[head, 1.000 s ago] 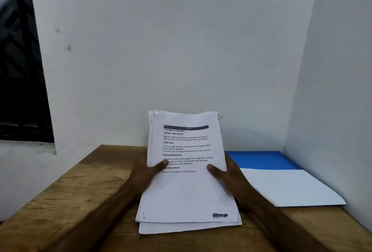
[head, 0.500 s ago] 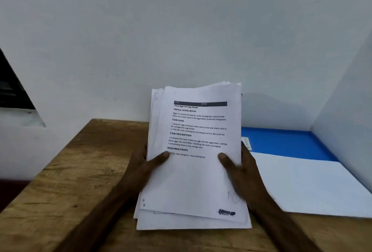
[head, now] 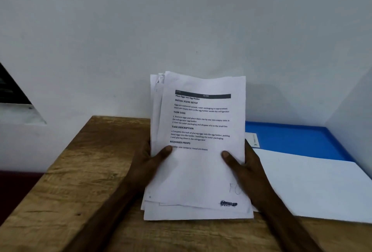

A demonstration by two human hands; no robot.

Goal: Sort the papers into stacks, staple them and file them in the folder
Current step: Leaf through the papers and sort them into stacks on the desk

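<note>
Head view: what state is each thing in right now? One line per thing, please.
stack of papers: held upright-tilted in both hands, sheets unevenly aligned, printed page facing the camera.
left hand: grips the stack's left edge, thumb on the front page.
right hand: grips the stack's right edge, thumb on the front page.
folder: lies open on the table, blue inside showing.
table: wooden, bears the folder.

Office nook: wooden desk (head: 80,171), folder (head: 291,141)
</note>
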